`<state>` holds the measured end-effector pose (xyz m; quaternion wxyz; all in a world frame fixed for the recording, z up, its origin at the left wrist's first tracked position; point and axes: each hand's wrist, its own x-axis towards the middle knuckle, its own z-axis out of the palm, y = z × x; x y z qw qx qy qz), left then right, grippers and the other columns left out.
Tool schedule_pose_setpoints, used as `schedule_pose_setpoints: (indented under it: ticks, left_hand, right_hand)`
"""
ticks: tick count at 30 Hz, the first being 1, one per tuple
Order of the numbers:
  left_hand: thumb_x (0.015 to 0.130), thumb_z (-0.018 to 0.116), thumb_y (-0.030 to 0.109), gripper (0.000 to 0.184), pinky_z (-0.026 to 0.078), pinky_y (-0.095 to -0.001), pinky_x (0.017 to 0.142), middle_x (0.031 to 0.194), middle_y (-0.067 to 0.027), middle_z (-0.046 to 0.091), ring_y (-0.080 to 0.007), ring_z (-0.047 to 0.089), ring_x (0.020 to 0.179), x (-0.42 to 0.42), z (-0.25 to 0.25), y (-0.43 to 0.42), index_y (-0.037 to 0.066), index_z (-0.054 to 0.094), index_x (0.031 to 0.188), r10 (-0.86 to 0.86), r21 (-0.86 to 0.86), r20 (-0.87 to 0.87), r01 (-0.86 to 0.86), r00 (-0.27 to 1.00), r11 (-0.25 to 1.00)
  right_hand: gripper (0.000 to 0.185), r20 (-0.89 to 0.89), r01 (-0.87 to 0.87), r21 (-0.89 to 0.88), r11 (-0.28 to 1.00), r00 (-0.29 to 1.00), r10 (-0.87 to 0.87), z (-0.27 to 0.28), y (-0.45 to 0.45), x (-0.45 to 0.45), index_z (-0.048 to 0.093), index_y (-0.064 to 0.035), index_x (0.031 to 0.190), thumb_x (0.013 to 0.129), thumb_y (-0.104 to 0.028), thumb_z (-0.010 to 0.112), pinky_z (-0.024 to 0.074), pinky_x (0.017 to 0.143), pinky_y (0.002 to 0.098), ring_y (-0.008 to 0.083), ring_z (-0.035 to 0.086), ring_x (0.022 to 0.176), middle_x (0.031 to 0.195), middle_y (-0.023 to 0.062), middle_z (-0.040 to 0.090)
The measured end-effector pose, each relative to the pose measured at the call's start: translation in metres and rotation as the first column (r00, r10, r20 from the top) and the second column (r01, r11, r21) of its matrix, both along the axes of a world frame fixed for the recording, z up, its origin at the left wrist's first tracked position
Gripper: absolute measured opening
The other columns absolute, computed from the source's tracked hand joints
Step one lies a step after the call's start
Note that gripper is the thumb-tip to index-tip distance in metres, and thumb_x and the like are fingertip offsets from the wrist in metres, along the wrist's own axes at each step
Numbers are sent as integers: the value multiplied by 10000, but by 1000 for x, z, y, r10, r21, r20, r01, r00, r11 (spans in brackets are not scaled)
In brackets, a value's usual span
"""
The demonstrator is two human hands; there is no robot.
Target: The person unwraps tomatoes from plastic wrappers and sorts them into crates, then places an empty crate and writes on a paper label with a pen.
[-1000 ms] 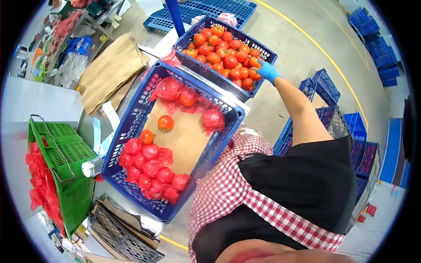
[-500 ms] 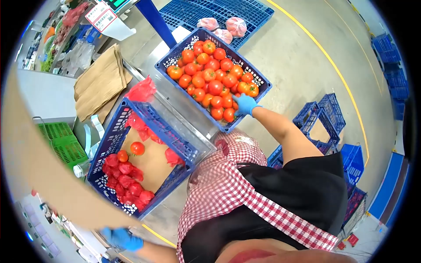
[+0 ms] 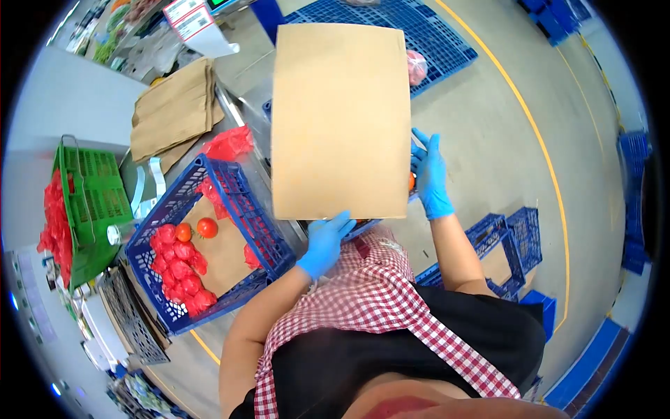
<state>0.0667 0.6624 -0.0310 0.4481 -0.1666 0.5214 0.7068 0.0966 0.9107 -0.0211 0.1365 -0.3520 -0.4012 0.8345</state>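
Cardboard [image 3: 340, 119] now hides most tomatoes [image 3: 412, 182] — left hand [image 3: 324, 244] clamping it, right hand [image 3: 433, 174] splayed.

- Illumination: bright across the centre; light source not identifiable.
- Cardboard sheet [image 3: 340, 122], upper centre: evenly lit, edges legible, no strong glare.
- Floor [image 3: 481, 153], right of centre: pale, with soft, weak shadows.
- Lower left edge: small bluish light spots [image 3: 54, 387] glow against a hazy background.
- Distortion: pronounced fisheye; yellow floor line [image 3: 547, 150] bows at right; corners fall to black.
- Sharpness: central area adequate; far left and upper left background soft, small detail unreadable.
- Bottom edge: nearest region out of focus.
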Motion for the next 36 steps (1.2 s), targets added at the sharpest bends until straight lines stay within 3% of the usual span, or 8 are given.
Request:
schedule_pose_setpoints:
  ticks: [3,7,13,20,24,28,29,36]
  left_hand:
    - [883,612,153,277,500,-314,851,1036,-110,647,-195,611,981,17,-26,10,-2,594,1112,-217,0,2,217,976,976]
    - [888,606,214,318,459,-257,811,1005,-68,658,-114,576,874,15,-9,4,-14,627,1110,-781,-69,-306,806,544,588]
    - [907,571,157,304,443,-268,899,1087,-87,637,-145,574,1006,-8,15,-50,-14,596,1157,-480,-213,-430,431,765,877]
    - [891,570,100,316,430,-279,932,1122,-102,621,-161,571,1048,25,83,-109,-22,576,1182,-43,-133,-194,17,980,991]
    - [886,571,118,325,462,-292,887,1075,-93,632,-167,596,1003,37,93,-205,-17,574,1181,145,-54,-360,-176,922,983]
    - [877,593,171,335,468,-265,777,957,-53,642,-147,605,849,24,84,-330,0,582,1164,779,-40,-567,-954,268,298]
    - [871,596,179,360,465,-269,779,992,-62,632,-144,596,869,27,70,-381,-7,566,1178,723,-66,-664,-978,193,200]
    - [793,650,259,606,444,-366,868,1163,-204,560,-296,553,1002,84,-82,-784,-72,450,1259,468,-300,-883,-818,42,-491]
  right_hand:
    - [537,80,-90,332,939,995,67,-22,-6,-9,370,-35,1391,877,-71,521,424,951,296,212,541,1110,1297,134,516]
    - [624,186,-241,324,915,964,188,-88,40,-28,393,-30,1378,783,61,558,405,980,312,218,507,1159,1324,138,490]
    - [625,409,-433,688,583,894,182,-209,64,-36,413,-40,1362,768,29,592,393,989,324,258,507,1178,1295,192,513]
    - [584,288,-297,748,593,951,113,-245,89,-29,428,11,1335,762,36,538,358,1025,315,249,459,1222,1326,172,483]
    - [484,487,-466,577,671,856,176,-234,103,-15,501,25,1229,746,16,474,491,655,311,166,564,769,968,89,618]
    - [391,230,-126,750,650,970,-77,-235,140,18,508,18,1204,837,-105,565,489,689,343,177,561,783,897,100,608]
    - [472,331,-244,888,391,927,-174,-212,129,22,469,23,1275,848,-144,580,488,735,359,207,572,834,981,144,620]
    - [575,477,-348,859,375,809,-344,-158,57,68,427,44,1317,822,-191,600,462,826,419,301,583,964,1195,224,570]
